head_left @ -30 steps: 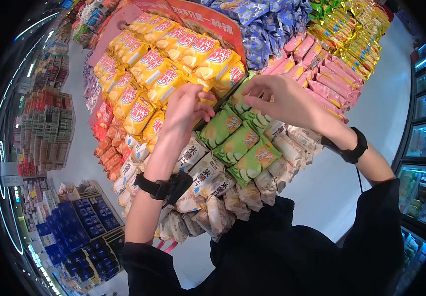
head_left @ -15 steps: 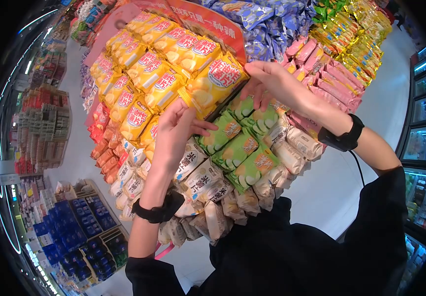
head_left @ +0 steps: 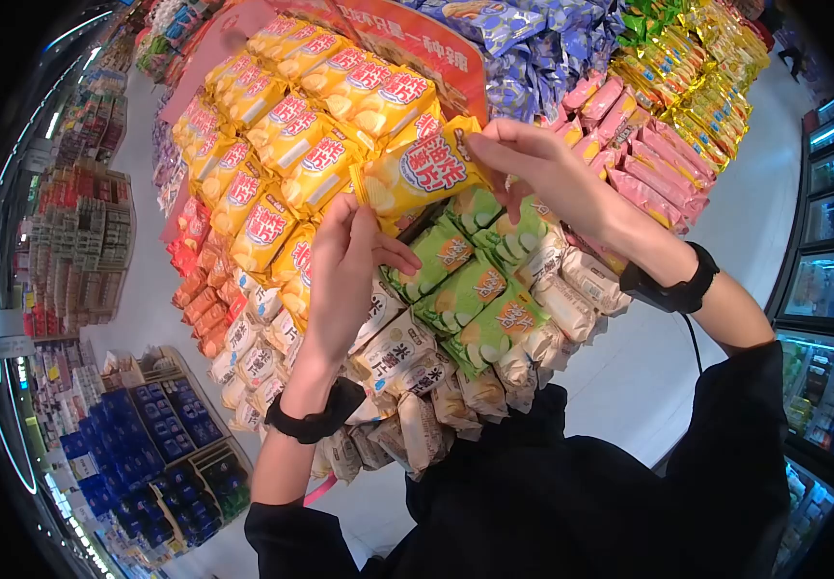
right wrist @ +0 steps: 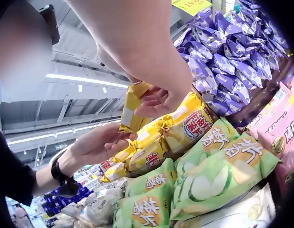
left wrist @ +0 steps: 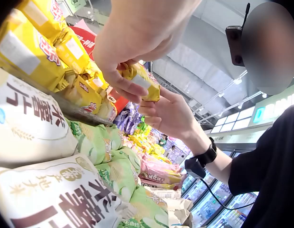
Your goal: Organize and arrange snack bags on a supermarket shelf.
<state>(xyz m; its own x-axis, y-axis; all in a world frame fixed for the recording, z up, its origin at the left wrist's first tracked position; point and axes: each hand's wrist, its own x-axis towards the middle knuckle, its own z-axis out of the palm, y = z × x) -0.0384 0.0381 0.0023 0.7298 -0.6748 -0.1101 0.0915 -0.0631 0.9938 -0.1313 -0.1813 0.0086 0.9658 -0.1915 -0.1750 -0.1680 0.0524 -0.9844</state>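
A yellow snack packet [head_left: 423,172] is held between both hands above the display, its printed face up in the head view. My left hand [head_left: 341,265] pinches its left end with thumb and fingers, and my right hand [head_left: 554,174] pinches its right end. In the left wrist view the packet [left wrist: 141,80] hangs between the left hand [left wrist: 132,42] and the right hand [left wrist: 170,114]. The right wrist view shows the packet [right wrist: 132,108] gripped from both ends. Below it lie green packets [head_left: 468,289] and rows of yellow packets [head_left: 291,125].
White packets [head_left: 393,352] line the front of the pile. Blue-purple packets [head_left: 523,58], pink packets [head_left: 643,159] and gold packets [head_left: 716,58] lie behind and to the right. A red sign [head_left: 417,48] stands at the back, and lit coolers [head_left: 827,289] line the right side.
The hands, with no packet visibly raised between them a second ago, now hold a yellow packet by its ends. Since the middle frame it has lifted and turned more level.
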